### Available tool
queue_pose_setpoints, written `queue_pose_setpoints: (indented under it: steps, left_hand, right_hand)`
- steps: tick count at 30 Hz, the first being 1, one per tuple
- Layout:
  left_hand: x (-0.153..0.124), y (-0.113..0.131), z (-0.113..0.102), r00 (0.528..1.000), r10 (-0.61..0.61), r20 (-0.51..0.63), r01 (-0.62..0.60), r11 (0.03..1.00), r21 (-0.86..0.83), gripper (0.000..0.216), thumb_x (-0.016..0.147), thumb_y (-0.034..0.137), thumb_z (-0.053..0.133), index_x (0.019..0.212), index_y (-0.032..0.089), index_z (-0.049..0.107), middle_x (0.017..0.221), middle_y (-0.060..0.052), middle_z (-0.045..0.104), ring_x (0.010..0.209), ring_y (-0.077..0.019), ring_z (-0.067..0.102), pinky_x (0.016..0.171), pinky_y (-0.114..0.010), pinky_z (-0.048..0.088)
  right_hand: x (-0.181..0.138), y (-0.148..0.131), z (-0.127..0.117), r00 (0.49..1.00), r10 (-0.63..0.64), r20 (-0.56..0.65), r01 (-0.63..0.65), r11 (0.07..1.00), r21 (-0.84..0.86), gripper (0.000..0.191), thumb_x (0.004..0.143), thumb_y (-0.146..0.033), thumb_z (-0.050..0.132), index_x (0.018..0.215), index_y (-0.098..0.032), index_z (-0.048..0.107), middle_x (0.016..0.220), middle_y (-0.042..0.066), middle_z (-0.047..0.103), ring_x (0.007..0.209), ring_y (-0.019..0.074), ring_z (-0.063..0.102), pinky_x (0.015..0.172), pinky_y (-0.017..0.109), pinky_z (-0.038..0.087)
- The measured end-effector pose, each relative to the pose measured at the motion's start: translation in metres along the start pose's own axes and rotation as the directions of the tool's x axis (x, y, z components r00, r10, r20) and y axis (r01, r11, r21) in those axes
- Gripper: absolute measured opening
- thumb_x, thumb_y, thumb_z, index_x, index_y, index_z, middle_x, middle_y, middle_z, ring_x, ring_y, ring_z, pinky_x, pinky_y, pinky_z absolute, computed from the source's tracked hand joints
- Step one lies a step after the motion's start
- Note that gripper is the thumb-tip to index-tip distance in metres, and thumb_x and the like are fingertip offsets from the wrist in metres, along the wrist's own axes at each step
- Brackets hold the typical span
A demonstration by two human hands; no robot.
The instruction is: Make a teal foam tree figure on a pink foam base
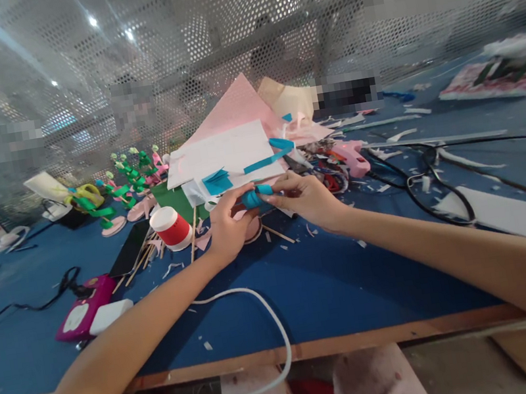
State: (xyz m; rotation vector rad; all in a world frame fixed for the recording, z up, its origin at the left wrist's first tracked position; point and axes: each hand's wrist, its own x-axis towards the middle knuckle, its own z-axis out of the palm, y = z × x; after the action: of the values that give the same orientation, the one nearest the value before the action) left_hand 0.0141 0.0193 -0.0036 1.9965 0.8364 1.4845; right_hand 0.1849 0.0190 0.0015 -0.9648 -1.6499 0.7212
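Observation:
Between my two hands is a small roll of blue paper strip (252,199), held just above the blue tabletop. My left hand (227,224) grips the roll from the left with bent fingers. On the other side, my right hand (307,200) pinches the loose end of the same strip. Below the roll, a round pale pink disc (252,230) is partly hidden by my left hand. Behind my hands lie white sheets (226,151) with cut blue pieces (217,182) and a folded blue strip (272,155) on top.
To the left stand a red-and-white paper cup (171,228), green curled-paper plants (132,171) and a magenta power strip (86,309). A pink glue gun (352,157) and black cables (413,183) lie right. A white cable (265,306) hangs over the front edge.

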Motion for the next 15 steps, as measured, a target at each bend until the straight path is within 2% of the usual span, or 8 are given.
queue_pose_setpoints:
  steps: [8, 15]
  left_hand:
    - [0.0001, -0.0011, 0.0005, 0.999, -0.027, -0.036, 0.024, 0.997, -0.07, 0.037, 0.071, 0.012, 0.064, 0.107, 0.02, 0.058, 0.107, -0.007, 0.063, 0.096, -0.0166, 0.061, 0.082, -0.031, 0.054]
    - [0.0012, -0.0035, -0.0003, 1.0, -0.017, 0.02, 0.017, 1.0, 0.005, 0.05, 0.063, 0.017, 0.074, 0.11, 0.021, 0.057, 0.115, -0.008, 0.059, 0.1, -0.0182, 0.058, 0.085, -0.033, 0.052]
  right_hand:
    - [0.0, -0.0014, 0.002, 1.0, -0.01, 0.015, 0.009, 0.996, 0.088, 0.039, 0.067, -0.055, 0.062, 0.081, -0.021, 0.072, 0.085, 0.006, 0.061, 0.078, 0.0173, 0.054, 0.071, 0.033, 0.043]
    - [-0.0006, -0.0015, 0.0021, 0.996, -0.066, 0.061, 0.061, 0.995, 0.078, 0.038, 0.068, -0.057, 0.061, 0.08, -0.023, 0.072, 0.096, 0.008, 0.061, 0.09, 0.0207, 0.055, 0.076, 0.035, 0.044]
